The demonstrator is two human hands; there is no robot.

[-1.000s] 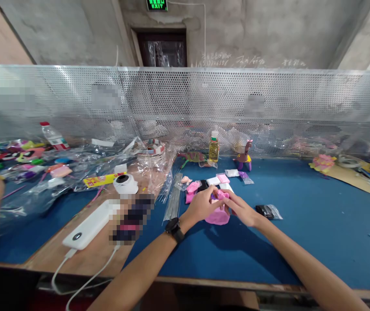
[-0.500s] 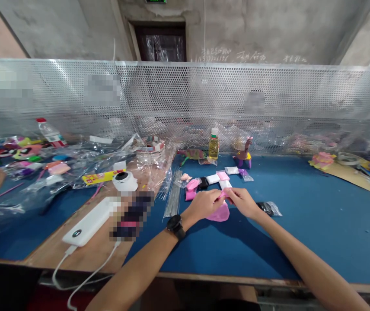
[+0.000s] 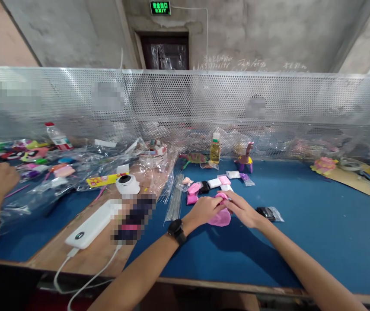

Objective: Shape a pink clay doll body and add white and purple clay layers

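My left hand point(image 3: 205, 210), with a black watch on its wrist, and my right hand point(image 3: 242, 210) meet over the blue table. Between their fingertips both pinch a piece of pink modelling clay point(image 3: 223, 196). Just under the hands shows a flat, rounded pink piece point(image 3: 220, 218); whether it joins the held clay I cannot tell. Beyond the fingers lie small packets: pink point(image 3: 192, 198), black point(image 3: 205, 187) and white point(image 3: 214, 183). A purple packet point(image 3: 247, 179) is farther back. To the right of my right hand rests a black packet in clear plastic point(image 3: 269, 213).
Thin wires point(image 3: 174, 198) lie left of my hands. A bottle of yellow liquid point(image 3: 215, 149) and a clay animal figure point(image 3: 245, 157) stand before the perforated metal screen point(image 3: 275, 95). At left are a white power bank point(image 3: 90, 226), a white camera point(image 3: 128, 184) and another person's hand point(image 3: 1, 181).
My right fingers have shifted over the pink clay, which now looks curved between the fingertips. The view has tilted up slightly, showing the exit sign. The other person's hand has moved further into view.
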